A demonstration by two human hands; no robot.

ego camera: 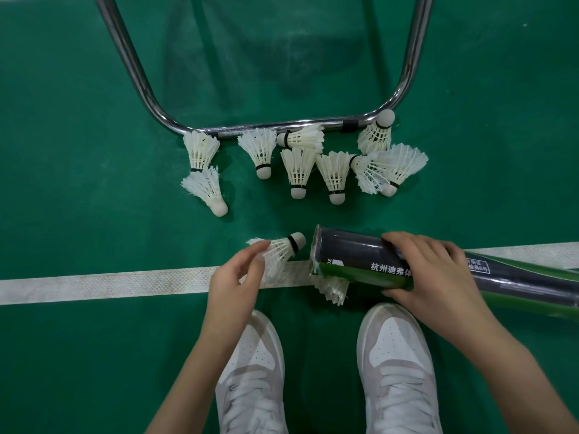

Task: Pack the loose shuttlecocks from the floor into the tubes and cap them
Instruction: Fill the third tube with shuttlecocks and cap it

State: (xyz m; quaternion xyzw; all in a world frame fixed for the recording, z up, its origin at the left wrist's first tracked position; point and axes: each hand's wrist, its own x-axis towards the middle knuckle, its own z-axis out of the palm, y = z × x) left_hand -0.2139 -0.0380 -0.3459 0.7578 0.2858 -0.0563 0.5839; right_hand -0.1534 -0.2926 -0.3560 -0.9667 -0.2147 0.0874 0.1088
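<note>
Writing on tube: the dark tube point(354, 260) bore white Chinese characters, "杭州迪弗体" legible beside the right hand; a white-framed label past the hand was too small to read, apart from an ending like "6号".
Tube: it lay nearly level above the white court line point(103, 285), mouth open and pointing left, dark with a green stripe.
Tube contents: the interior was not visible; white feathers point(333, 288) stuck out below its mouth.
Right hand point(429, 270): wrapped over the tube just behind its mouth, fingers curled round it.
Left hand point(235, 277): pinched the skirt of one shuttlecock point(282, 247), cork aimed at the tube mouth, just beside it.
Loose shuttlecocks point(297, 170): about ten lay on the green floor point(78, 183) against a chrome frame point(282, 125).
Shoes point(398, 364): white pair below the hands.
</note>
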